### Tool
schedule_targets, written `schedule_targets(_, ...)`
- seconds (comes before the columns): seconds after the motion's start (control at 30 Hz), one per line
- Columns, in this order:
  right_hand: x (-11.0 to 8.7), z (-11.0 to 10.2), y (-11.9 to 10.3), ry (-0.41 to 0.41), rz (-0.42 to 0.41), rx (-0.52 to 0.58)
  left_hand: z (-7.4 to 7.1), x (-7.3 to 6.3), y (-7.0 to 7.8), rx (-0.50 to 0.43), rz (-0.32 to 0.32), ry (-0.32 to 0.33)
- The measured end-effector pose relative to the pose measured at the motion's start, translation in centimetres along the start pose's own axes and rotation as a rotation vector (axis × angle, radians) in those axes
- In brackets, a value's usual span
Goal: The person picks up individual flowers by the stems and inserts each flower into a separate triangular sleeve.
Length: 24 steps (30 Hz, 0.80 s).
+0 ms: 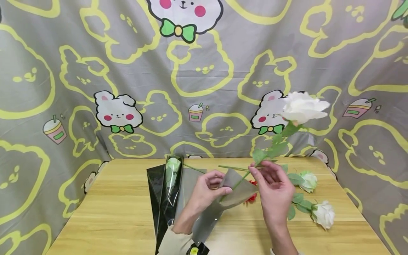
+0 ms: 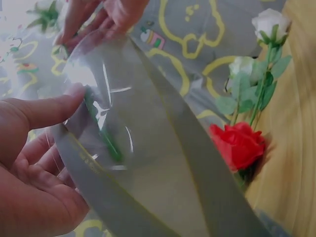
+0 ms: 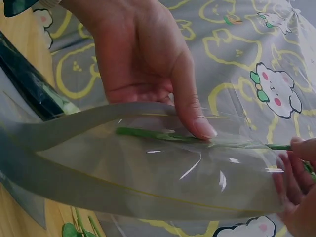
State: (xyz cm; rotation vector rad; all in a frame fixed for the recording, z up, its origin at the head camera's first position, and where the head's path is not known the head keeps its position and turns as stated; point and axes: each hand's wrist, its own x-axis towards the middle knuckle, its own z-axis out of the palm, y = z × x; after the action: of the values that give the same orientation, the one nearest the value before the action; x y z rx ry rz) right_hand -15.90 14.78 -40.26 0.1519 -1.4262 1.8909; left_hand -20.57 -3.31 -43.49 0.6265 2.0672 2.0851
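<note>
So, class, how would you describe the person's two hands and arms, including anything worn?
The left hand and right hand are gloveless. The left sleeve is cream, with a black item bearing a yellow patch near its end. Of the right sleeve, only a pale edge shows.

Looking along a wood-grain counter [image 1: 105, 202] now: over at left, black wrapping [image 1: 155, 180] around a pale green rose [image 1: 173, 165], grey wrapping [image 1: 187, 182] just beside; across at right, a red rose [image 2: 239, 145], a greenish-white rose [image 1: 308, 181], a white rose [image 1: 324, 214]!
</note>
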Motion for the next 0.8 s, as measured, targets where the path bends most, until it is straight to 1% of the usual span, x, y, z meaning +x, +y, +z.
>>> schedule_targets(0.07, -0.1, 0.0, 0.1, -0.023, 0.009, -0.076, 0.2, 0.0, -0.1, -0.017, 0.005, -0.002)
schedule_targets(0.17, 0.0, 0.0, 0.0, -0.042, 0.047, -0.159, 0.4, 0.0, -0.2, -0.032, 0.003, -0.002)
schedule_targets(0.27, 0.1, -0.1, -0.3, -0.055, 0.103, -0.21, 0.4, 0.0, -0.4, -0.038, 0.0, -0.008)
schedule_targets(0.33, 0.3, -0.3, -0.5, -0.048, 0.125, -0.242, 0.3, 0.0, -0.5, -0.037, -0.001, -0.012)
schedule_targets(0.43, 0.7, -0.9, -1.0, 0.002, 0.13, -0.223, 0.2, -0.1, -0.6, -0.023, -0.015, -0.023)
schedule_targets(0.5, 1.1, -1.4, -1.3, 0.055, 0.115, -0.172, 0.0, -0.1, -0.7, -0.011, -0.026, -0.039)
schedule_targets(0.6, 1.7, -2.2, -1.7, 0.115, 0.098, -0.078, -0.3, 0.0, -0.6, 0.008, -0.044, -0.084)
schedule_targets(0.7, 2.1, -2.9, -2.0, 0.132, 0.125, -0.033, -0.5, 0.0, -0.6, 0.016, -0.043, -0.139)
schedule_targets(0.8, 2.3, -3.2, -2.2, 0.124, 0.174, -0.039, -0.7, 0.0, -0.6, 0.015, -0.033, -0.175)
